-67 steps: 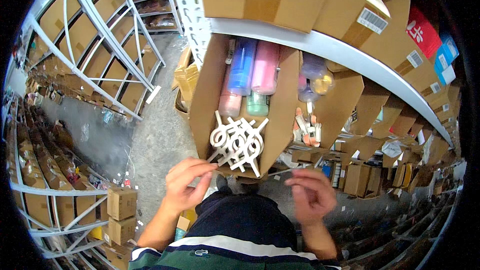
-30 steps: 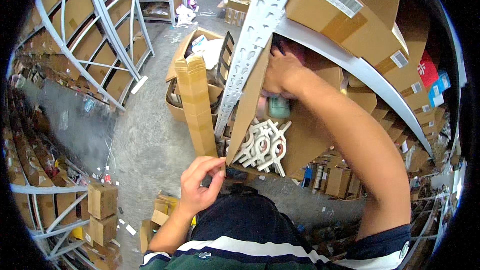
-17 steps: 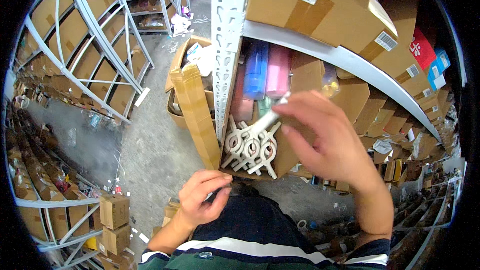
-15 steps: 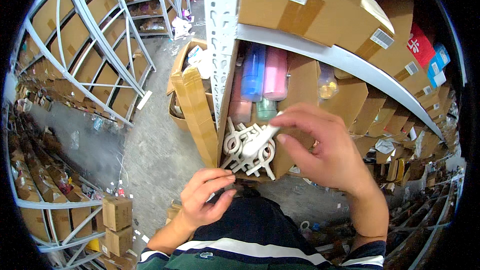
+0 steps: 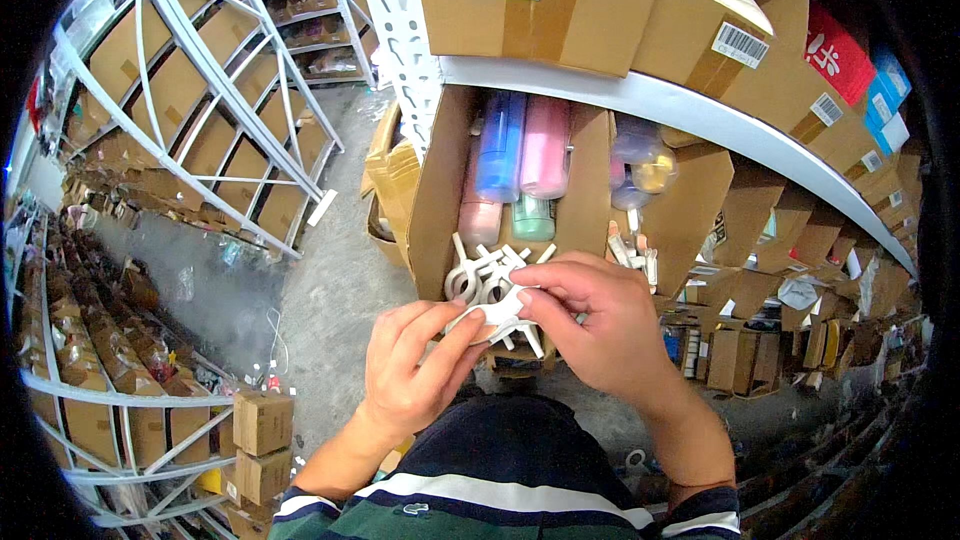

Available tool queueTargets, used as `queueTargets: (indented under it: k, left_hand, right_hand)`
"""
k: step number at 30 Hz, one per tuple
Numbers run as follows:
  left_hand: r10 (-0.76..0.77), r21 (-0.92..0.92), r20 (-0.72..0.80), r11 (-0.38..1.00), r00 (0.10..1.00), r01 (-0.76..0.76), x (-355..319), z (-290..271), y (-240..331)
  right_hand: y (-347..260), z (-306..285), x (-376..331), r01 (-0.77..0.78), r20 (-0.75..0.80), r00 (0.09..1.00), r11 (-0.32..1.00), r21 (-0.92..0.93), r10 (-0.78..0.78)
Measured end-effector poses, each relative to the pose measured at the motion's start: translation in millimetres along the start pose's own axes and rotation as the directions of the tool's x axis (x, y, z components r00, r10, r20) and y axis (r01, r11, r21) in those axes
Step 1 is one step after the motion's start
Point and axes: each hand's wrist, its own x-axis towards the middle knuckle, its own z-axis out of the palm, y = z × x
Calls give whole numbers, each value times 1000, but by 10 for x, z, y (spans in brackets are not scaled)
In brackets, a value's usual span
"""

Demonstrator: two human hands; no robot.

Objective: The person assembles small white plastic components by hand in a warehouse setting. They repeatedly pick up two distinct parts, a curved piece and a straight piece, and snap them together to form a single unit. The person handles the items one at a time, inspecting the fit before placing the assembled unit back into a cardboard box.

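Both hands meet over the near end of an open cardboard box (image 5: 437, 202). Between them is a white plastic piece (image 5: 504, 311), smooth and curved, partly covered by fingers. My left hand (image 5: 412, 365) pinches its near left end between thumb and fingers. At the other end, my right hand (image 5: 598, 332) grips it with thumb and forefinger. Just beyond and beneath lie several white plastic ring-shaped pieces with prongs (image 5: 470, 278) in the box. Farther back in it are a blue cylindrical bottle (image 5: 501, 148), a pink one (image 5: 545, 145), a green one (image 5: 533, 219) and a pale pink one (image 5: 481, 219).
A perforated metal upright (image 5: 392, 25) and a white shelf beam (image 5: 600, 88) frame the box. Above sits a labelled carton (image 5: 550, 15). Neighbouring open boxes extend rightward, one holding wrapped round items (image 5: 645, 170). At left stand a rack (image 5: 200, 70) and stacked cartons (image 5: 263, 423).
My right hand has brought the white plastic piece nearer to me and lower. My left hand has moved right and taken hold of it too. The view has shifted slightly.
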Motion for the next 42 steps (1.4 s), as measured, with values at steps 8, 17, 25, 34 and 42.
queueTargets:
  k: [8,17,25,34,42]
  left_hand:
    - [-272,43,206,962,940,269,186,-101,179]
    - [-539,212,369,842,757,496,34,343,198]
    - [-550,366,401,829,733,422,-31,644,-16]
    - [-544,324,417,837,728,440,-54,681,-46]
    - [-271,283,419,946,867,159,406,641,-52]
  right_hand:
    - [-238,-266,-223,202,-216,948,965,-167,-236]
    - [169,-423,-932,95,-314,945,995,12,-86]
    - [394,-372,-1188,28,-404,914,989,146,34]
    - [344,-257,-1148,-21,-409,907,980,196,101]
    - [329,-151,-1121,-51,-387,915,984,168,114]
